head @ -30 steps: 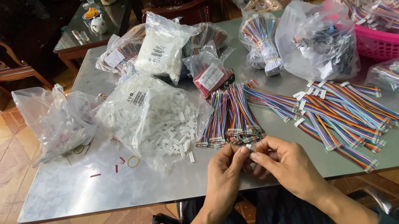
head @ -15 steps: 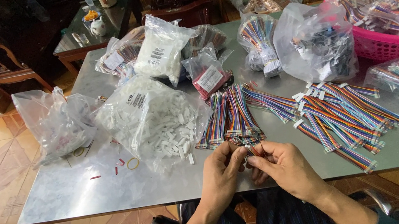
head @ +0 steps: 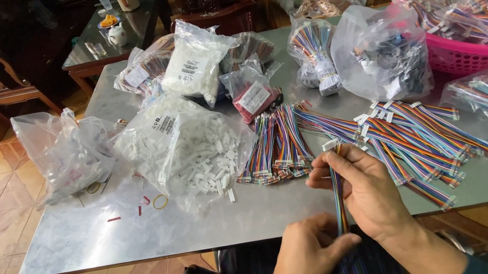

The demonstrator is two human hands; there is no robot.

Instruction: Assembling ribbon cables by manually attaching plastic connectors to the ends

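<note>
Head view showed a metal bench (head: 80,245) crowded with bags and cable bundles. At nine o'clock lay a crumpled empty plastic bag (head: 62,151); just right of it an open bag of white connector housings (head: 184,149) spilled toward a yellow rubber band (head: 160,201). Near the centre a loose pile of rainbow ribbon cables (head: 274,145) sat fanned out. The left hand (head: 310,256), at six o'clock below the bench edge, had its fingers curled shut around the lower end of a single ribbon cable (head: 338,197). The right hand (head: 362,193) pinched the same cable higher up between thumb and fingers, its white connector (head: 329,144) pointing to twelve o'clock. A second earlier both hands had been close together at the bench edge, working something small; now they had drawn apart along the cable, stretching it straight, so the connector appeared seated and the piece looked finished. Finished cables (head: 424,132) lay at three o'clock, a pink basket (head: 471,58) beyond them.
</note>
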